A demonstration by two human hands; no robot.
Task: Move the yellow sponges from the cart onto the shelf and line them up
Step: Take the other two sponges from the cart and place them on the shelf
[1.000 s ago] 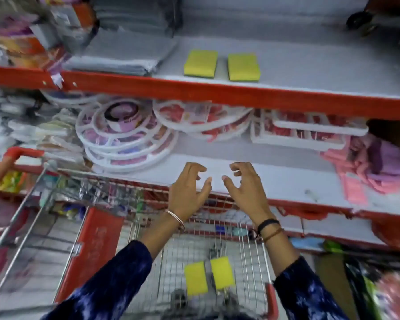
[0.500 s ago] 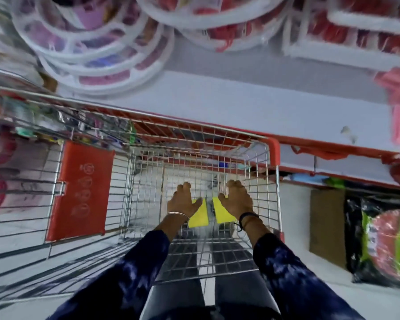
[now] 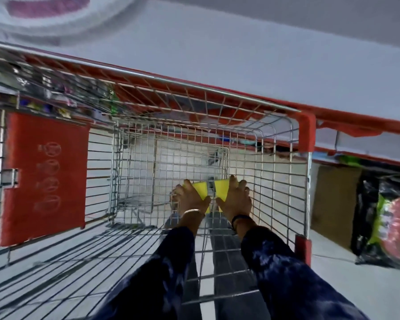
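Observation:
Two yellow sponges lie side by side at the bottom of the wire shopping cart [image 3: 277,158]. My left hand [image 3: 189,198] lies over the left yellow sponge [image 3: 200,189], fingers closed around its edges. My right hand [image 3: 236,197] covers the right yellow sponge [image 3: 221,188] in the same way. Both hands hide most of each sponge, and both sponges are low in the basket. The white shelf board [image 3: 240,54] runs beyond the cart's far rim.
The cart's red corner guard [image 3: 306,132] and red child-seat flap [image 3: 44,176] stand at right and left. A cardboard box [image 3: 333,199] and a bagged package [image 3: 393,225] sit on the floor to the right. Round plastic trays [image 3: 44,15] lie on the shelf, top left.
My hands came down from shelf height into the cart and closed on the two sponges. The view tipped down, so the upper shelf with two placed sponges left the frame.

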